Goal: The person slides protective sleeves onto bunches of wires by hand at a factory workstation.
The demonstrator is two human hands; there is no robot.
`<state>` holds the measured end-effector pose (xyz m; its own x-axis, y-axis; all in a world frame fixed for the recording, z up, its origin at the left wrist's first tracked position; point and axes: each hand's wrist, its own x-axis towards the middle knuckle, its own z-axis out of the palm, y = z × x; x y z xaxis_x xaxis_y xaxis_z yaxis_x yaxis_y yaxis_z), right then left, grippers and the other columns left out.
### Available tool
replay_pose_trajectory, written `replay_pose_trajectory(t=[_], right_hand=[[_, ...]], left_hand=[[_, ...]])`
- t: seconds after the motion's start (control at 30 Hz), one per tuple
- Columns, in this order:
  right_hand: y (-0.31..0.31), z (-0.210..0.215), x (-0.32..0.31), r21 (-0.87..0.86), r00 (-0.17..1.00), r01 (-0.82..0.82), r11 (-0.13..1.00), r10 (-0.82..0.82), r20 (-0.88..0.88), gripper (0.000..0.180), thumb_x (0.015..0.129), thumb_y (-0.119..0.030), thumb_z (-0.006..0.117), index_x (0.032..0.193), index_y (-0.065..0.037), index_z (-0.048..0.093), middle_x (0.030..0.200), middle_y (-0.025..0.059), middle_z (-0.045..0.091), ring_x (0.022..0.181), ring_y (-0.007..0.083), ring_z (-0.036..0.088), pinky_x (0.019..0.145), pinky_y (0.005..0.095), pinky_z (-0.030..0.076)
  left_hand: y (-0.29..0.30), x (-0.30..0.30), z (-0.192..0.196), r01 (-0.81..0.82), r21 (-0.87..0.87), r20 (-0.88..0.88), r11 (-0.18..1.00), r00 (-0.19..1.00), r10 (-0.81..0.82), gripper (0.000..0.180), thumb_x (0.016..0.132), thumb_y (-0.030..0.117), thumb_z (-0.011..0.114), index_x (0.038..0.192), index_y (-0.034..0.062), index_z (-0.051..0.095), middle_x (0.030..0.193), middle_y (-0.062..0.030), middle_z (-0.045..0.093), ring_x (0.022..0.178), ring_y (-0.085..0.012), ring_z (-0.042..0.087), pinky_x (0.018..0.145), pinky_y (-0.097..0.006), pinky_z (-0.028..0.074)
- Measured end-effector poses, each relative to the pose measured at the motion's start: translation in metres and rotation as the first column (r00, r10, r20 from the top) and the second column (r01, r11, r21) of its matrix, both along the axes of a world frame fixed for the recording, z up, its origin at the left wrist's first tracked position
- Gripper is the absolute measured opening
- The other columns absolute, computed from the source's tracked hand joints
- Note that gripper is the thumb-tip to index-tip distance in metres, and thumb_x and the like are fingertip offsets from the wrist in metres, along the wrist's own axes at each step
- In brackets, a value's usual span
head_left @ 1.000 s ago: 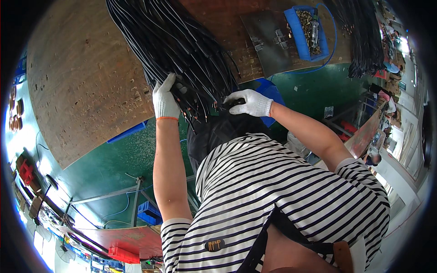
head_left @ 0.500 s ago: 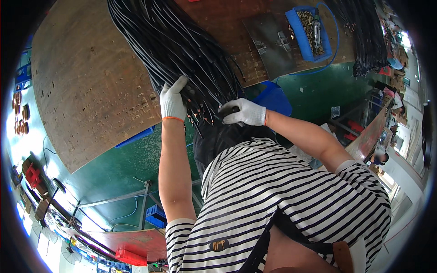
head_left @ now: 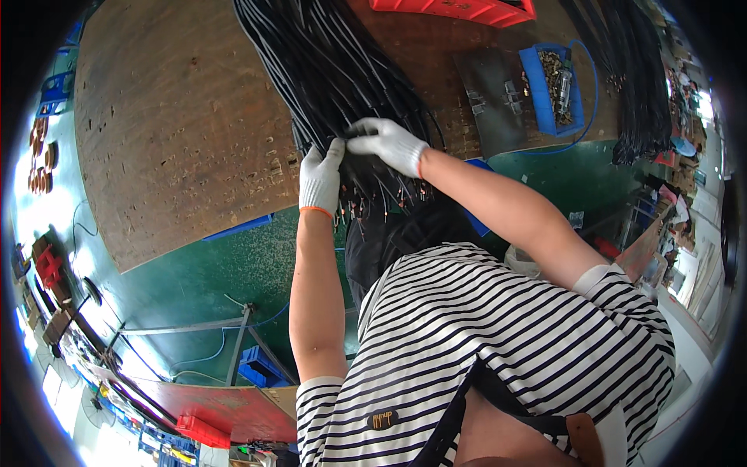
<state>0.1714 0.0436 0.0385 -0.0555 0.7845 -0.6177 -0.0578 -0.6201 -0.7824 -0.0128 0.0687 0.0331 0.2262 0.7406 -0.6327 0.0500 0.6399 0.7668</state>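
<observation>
A thick bundle of black cables [head_left: 327,70] lies over the edge of the wooden table, its stripped copper ends hanging toward me. Both my hands wear white knit gloves. My left hand [head_left: 320,180] is closed at the bundle's left side, thumb and fingers on the black cables. Across the top of the bundle reaches my right hand [head_left: 389,148], its bent fingertips pinching at the cables beside the left fingertips. Exactly which strands lie between the fingers is hidden.
On the wooden table [head_left: 179,140] a blue bin [head_left: 538,97] holds small brass-coloured parts and a tool. A dark plate [head_left: 490,101] with metal fittings lies beside it. A red crate [head_left: 459,9] stands at the far edge; another black cable bundle [head_left: 642,101] hangs at right.
My right hand has moved up and left, from the cable ends to beside my left fingertips. The view has shifted, bringing more of the red crate into sight.
</observation>
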Motion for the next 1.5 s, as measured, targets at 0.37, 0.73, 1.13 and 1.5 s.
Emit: replay_pose_trajectory(t=[0.37, 0.73, 1.13, 1.5], right_hand=[[0.087, -0.027, -0.043, -0.243, 0.934, 0.342, 0.908, -0.357, -0.021, 0.038, 0.104, -0.048, 0.063, 0.098, -0.011, 0.070, 0.090, 0.0045, 0.067, 0.082, 0.0167, 0.060, 0.076, 0.0360, 0.050], [0.005, -0.003, -0.004, -0.070, 0.999, 0.008, 0.998, -0.005, 0.045, 0.032, 0.099, -0.028, 0.076, 0.119, -0.003, 0.077, 0.108, 0.0041, 0.077, 0.098, 0.0092, 0.065, 0.089, 0.0290, 0.052], [-0.066, 0.001, 0.027, -0.049, 0.901, -0.414, 0.909, 0.417, 0.119, 0.060, 0.091, -0.026, 0.079, 0.140, 0.004, 0.065, 0.130, 0.0197, 0.075, 0.123, 0.0262, 0.070, 0.109, 0.0349, 0.050], [-0.103, 0.013, 0.040, -0.004, 0.814, -0.537, 0.843, 0.520, 0.259, 0.056, 0.090, -0.030, 0.078, 0.137, 0.000, 0.069, 0.115, 0.0185, 0.078, 0.098, 0.0261, 0.075, 0.090, 0.0354, 0.057]], left_hand=[[0.006, -0.033, 0.013, -0.104, -0.204, 0.143, 0.973, 0.981, 0.135, 0.027, 0.105, 0.029, 0.071, 0.108, 0.0020, 0.069, 0.094, -0.0079, 0.074, 0.071, -0.0148, 0.069, 0.062, -0.030, 0.056], [-0.006, -0.017, -0.013, -0.171, -0.241, 0.231, 0.955, 0.946, 0.228, 0.022, 0.105, 0.024, 0.072, 0.112, 0.0033, 0.071, 0.088, -0.0053, 0.073, 0.069, -0.0149, 0.066, 0.065, -0.030, 0.057], [0.013, -0.016, -0.004, -0.099, -0.309, 0.240, 0.946, 0.954, 0.178, 0.020, 0.100, 0.011, 0.071, 0.117, -0.0002, 0.070, 0.092, -0.0068, 0.075, 0.074, -0.0188, 0.072, 0.064, -0.033, 0.058], [0.010, -0.003, -0.006, -0.139, -0.299, 0.159, 0.944, 0.968, 0.193, 0.008, 0.099, 0.009, 0.074, 0.102, 0.0019, 0.070, 0.083, -0.0066, 0.071, 0.066, -0.0174, 0.069, 0.060, -0.032, 0.059]])
